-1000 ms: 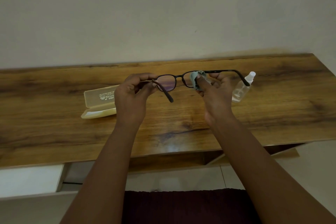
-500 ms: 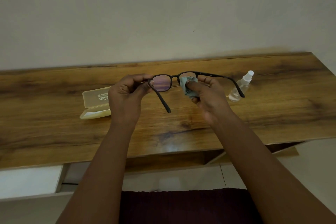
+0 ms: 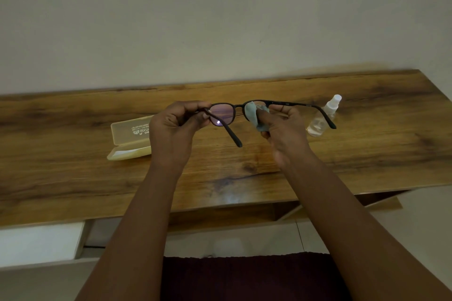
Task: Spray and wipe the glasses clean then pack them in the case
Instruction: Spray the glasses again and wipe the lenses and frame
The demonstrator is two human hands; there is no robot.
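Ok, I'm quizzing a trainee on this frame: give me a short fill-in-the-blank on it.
1. The right hand presses a ___ against one lens of the glasses.
2. The left hand grips the glasses at the ___ hinge.
3. The case lies ___ on the table.
4. The spray bottle stands to the ___ of the hands.

Missing: cloth; left; open; right

We see a wooden table [image 3: 73, 178] against a plain wall [image 3: 220, 19]. Dark red fabric [image 3: 244, 276] fills our bottom edge, pale floor [image 3: 415, 222] at right.
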